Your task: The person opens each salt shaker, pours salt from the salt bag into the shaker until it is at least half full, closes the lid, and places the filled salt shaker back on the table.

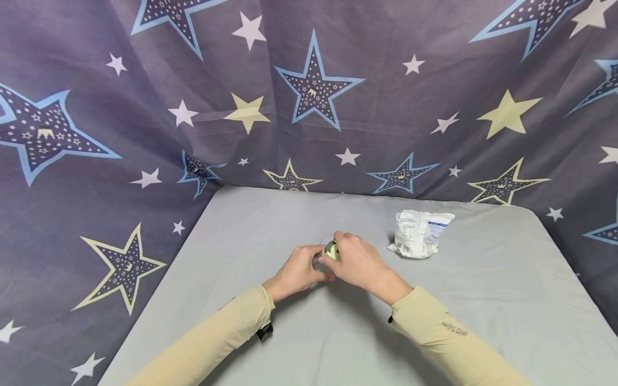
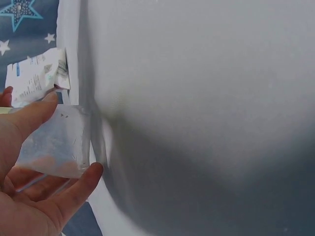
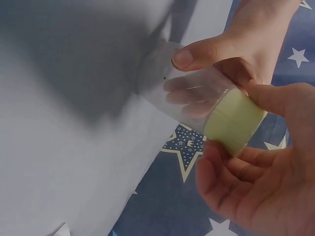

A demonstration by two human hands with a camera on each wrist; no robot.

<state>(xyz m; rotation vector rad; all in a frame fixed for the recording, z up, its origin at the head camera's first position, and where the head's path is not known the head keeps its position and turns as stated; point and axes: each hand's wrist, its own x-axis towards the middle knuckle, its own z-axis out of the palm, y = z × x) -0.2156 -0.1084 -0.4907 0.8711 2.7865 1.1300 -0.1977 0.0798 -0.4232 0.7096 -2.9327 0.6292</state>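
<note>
A clear, see-through jar with a pale yellow-green lid is between both hands over the grey table. My left hand grips the jar's transparent body, thumb on one side and fingers round the other, which show through the wall in the right wrist view. On the lid's rim, my right hand has its thumb and fingers curled on opposite sides. From the head, the lid top shows a dark green patch, and most of the jar is hidden by the hands. The jar's body looks empty in the left wrist view.
A crumpled white packet with printed text and a blue patch stands on the grey cloth-covered table, right of and beyond the hands. Dark cloth with a star pattern hangs behind the table and at its sides.
</note>
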